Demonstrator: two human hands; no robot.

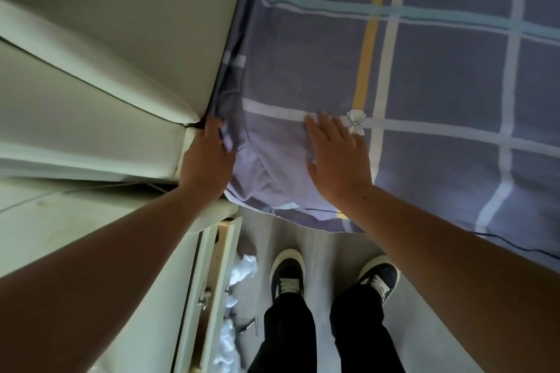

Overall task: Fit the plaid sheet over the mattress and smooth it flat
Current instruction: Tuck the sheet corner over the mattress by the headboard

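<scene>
The plaid sheet (439,76), purple-grey with white, yellow and pale blue stripes, covers the mattress across the upper right of the head view. Its near corner is bunched and hangs over the bed's edge. My left hand (207,160) grips that bunched corner where the mattress meets the cream padded headboard (121,24), with its fingers pushed into the gap. My right hand (338,154) lies flat on the sheet just right of the corner, fingers spread, beside a small white bow print. The mattress itself is hidden under the sheet.
A white bedside cabinet (194,297) stands at the lower left with a drawer pulled open, crumpled white tissue inside. My feet in dark sneakers (288,275) stand on the grey floor between the cabinet and the bed.
</scene>
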